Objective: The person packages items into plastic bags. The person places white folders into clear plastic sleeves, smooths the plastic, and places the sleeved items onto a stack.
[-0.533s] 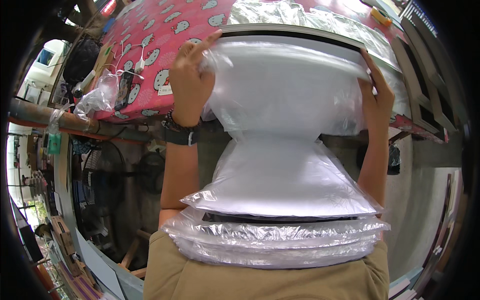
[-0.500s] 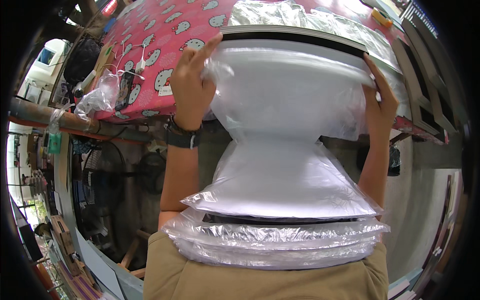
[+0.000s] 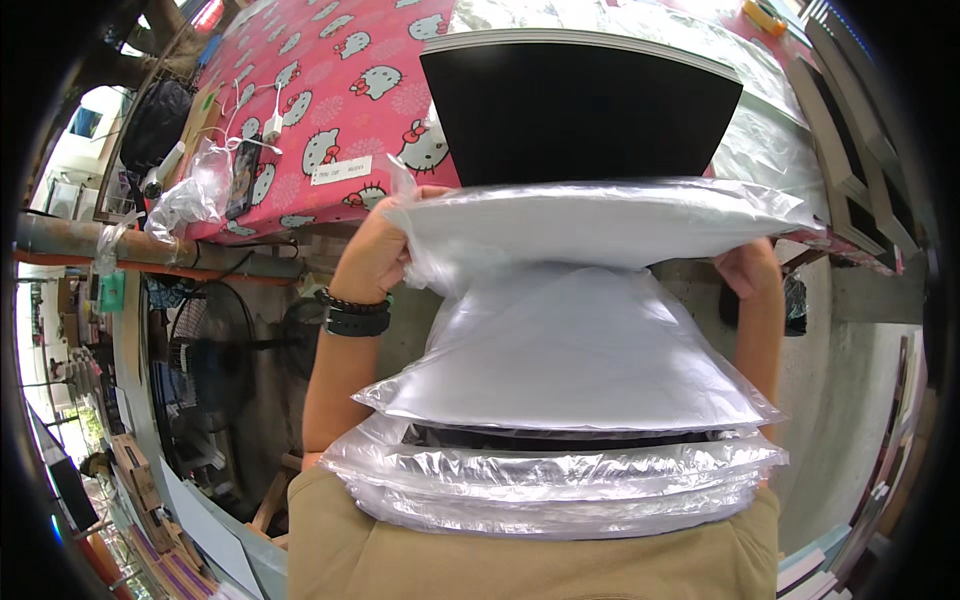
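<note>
Pink tablecloth (image 3: 320,85), fan (image 3: 208,355) below; left hand (image 3: 378,250) holds plastic bag (image 3: 600,222); right hand (image 3: 752,268): grip unclear.

Head camera: looking down and forward from the person's head, on the left of a pair.
Shirt (image 3: 530,570): sitting nearest, filling the lower edge.
Left hand (image 3: 378,250), right hand (image 3: 752,268): showing farther out, around mid-height.
Pink tablecloth (image 3: 300,75): stretching away toward the top.
Fisheye lens: bending straight edges.

Right hand (image 3: 752,268) partly behind bag (image 3: 600,225)
</note>
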`<state>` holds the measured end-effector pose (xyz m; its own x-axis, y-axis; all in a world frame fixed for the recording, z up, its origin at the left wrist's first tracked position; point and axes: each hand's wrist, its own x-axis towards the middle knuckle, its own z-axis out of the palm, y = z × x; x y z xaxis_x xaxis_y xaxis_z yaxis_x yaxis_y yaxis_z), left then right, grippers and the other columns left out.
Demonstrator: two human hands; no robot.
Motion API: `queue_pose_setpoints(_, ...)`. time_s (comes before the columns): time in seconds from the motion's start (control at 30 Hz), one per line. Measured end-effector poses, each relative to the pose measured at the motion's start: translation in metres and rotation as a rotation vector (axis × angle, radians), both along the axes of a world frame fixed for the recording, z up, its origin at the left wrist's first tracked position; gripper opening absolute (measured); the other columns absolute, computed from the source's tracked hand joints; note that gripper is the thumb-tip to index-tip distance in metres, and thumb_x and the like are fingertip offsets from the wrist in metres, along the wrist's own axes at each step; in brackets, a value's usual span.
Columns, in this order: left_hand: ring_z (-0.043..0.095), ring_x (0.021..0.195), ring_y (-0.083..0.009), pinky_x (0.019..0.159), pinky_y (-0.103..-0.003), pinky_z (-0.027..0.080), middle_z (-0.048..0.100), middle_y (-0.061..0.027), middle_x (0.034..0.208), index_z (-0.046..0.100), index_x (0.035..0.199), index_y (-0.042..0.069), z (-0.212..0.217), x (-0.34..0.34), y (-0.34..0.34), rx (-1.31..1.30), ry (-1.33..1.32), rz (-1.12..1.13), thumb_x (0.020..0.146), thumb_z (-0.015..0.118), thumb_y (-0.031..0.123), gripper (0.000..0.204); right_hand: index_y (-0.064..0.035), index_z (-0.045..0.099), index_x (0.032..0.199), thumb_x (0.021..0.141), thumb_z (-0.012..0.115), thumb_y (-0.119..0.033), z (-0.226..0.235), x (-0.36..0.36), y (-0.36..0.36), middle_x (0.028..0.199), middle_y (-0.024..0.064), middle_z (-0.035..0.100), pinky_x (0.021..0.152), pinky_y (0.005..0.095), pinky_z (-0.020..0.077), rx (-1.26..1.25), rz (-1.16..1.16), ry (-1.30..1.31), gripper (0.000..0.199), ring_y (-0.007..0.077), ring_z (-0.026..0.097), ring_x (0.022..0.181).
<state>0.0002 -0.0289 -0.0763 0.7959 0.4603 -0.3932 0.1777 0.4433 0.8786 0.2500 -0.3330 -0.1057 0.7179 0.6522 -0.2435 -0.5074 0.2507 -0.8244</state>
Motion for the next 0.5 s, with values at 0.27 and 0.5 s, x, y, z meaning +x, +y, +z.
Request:
queue_pose_setpoints(0.27,0.052,0.070,-0.0087,0.062,-0.022,0.041,0.056,-0.0026,0.079,0.051,0.105,0.000,-0.127,-0.015,-0.017,0.074,0.177,-0.078,0.079,0.057,0.014,0.030,-0.0058,0.051,0.100,0.081,0.054,-0.015,-0.215,-0.022,-0.035,0.089,0.0038,0.057,0.065,0.0269,0.0467,-0.283,-0.098,-0.052,0.021,0.0132,0.056,0.076)
queue_pose_setpoints(0.5,0.058,0.078,-0.0262,0.067,-0.032,0.045,0.060,-0.0157,0.084,0.056,0.098,0.001,-0.219,-0.013,0.009,1.108,0.530,-0.223,0.072,0.061,0.021,0.034,-0.0031,0.050,0.105,0.084,0.051,-0.016,-0.203,-0.024,0.013,0.078,0.0039,0.059,0.063,0.0267,0.0443,-0.946,-0.196,-0.963,0.025,0.0141,0.055,0.069)
